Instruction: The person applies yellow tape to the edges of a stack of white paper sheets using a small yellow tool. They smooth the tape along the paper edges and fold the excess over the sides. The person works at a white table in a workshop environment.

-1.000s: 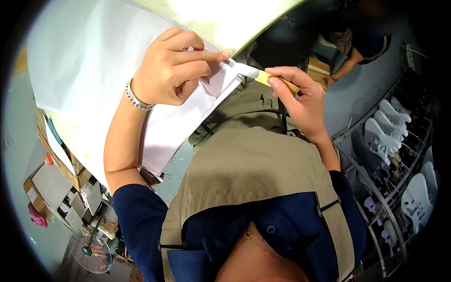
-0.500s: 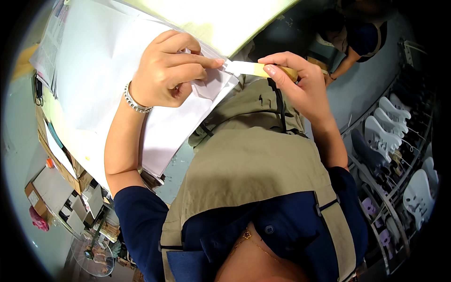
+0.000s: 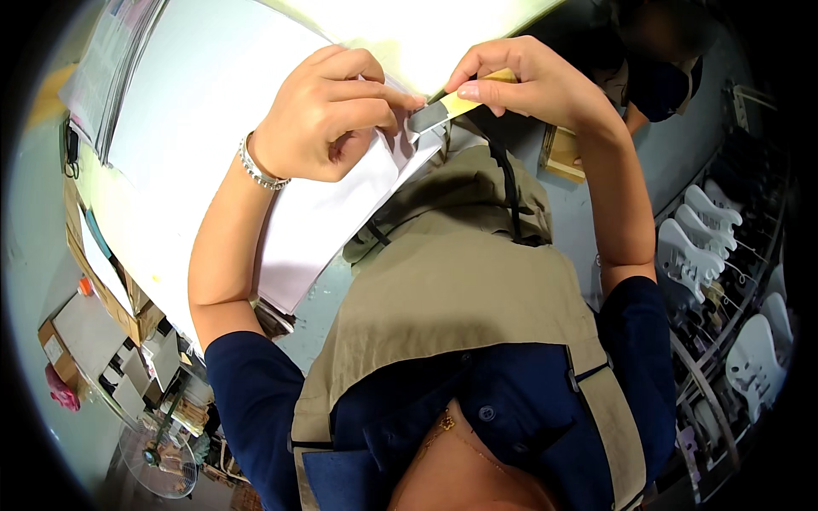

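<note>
right hand (image 3: pixel 521 78): pinching 1 flat tool (image 3: pixel 464 102) | left hand (image 3: pixel 322 112): curled over 1 paper stack (image 3: pixel 319 217), grip unclear

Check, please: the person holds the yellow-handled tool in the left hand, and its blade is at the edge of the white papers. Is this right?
Not quite: in the head view, the right hand, not the left hand, holds the yellow-handled tool. Its blade is indeed at the edge of the white papers.

One head-worn fisheye view looks steeply down, close above the apron (image 3: pixel 464 289), toward left hand (image 3: pixel 324 115) and right hand (image 3: pixel 541 85).
</note>
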Demonstrator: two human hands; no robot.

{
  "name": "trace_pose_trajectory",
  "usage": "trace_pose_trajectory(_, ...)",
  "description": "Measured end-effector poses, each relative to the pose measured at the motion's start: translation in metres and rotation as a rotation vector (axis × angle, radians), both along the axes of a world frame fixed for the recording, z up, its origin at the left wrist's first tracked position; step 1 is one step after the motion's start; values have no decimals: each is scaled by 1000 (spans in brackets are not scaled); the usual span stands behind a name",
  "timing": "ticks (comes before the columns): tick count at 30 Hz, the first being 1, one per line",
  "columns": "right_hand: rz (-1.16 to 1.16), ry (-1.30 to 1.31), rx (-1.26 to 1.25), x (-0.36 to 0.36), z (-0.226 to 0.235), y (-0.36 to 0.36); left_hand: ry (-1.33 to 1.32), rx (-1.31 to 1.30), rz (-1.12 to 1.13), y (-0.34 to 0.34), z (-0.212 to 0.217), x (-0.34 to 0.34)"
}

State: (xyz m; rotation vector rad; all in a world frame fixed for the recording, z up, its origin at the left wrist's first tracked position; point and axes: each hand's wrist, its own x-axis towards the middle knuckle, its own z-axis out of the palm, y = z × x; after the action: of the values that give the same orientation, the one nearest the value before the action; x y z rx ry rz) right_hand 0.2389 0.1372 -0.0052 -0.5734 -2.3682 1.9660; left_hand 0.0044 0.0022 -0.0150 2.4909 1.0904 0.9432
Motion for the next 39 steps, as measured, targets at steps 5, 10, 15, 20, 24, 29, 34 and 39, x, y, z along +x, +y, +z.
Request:
trace_pose_trajectory(5, -29, -16, 87, 10, 7, 3, 16, -9, 17, -1, 3, 1)
trace_pose_trajectory(10, -6, 16, 40, 2, 0, -5, 1, -9, -6, -1, -2, -1)
trace_pose_trajectory(15, -3, 20, -7, -2, -4, -13, -16, -13, 1, -1, -2, -2)
trace_pose_trajectory(20, -62, -12, 26, 11, -7, -16, -50, -14, -52, 2, 1, -3)
trace_pose_trajectory(24, -57, -79, -18, 3, -1, -34, -26, -24, -27, -2, 7, -5)
trace_pose_trajectory(29, 38, -62, -241, -13, -7, -79, -260, -208, -93, 4, -4, -23)
trace_pose_trajectory(34, 93, -153, -439, -34, 3, -142, -743, -460, -126, 15, -21, -33)
trace_pose_trajectory(39, 190, 132, -246, -61, -28, -216, -936, -427, -209, 26, -31, -36)
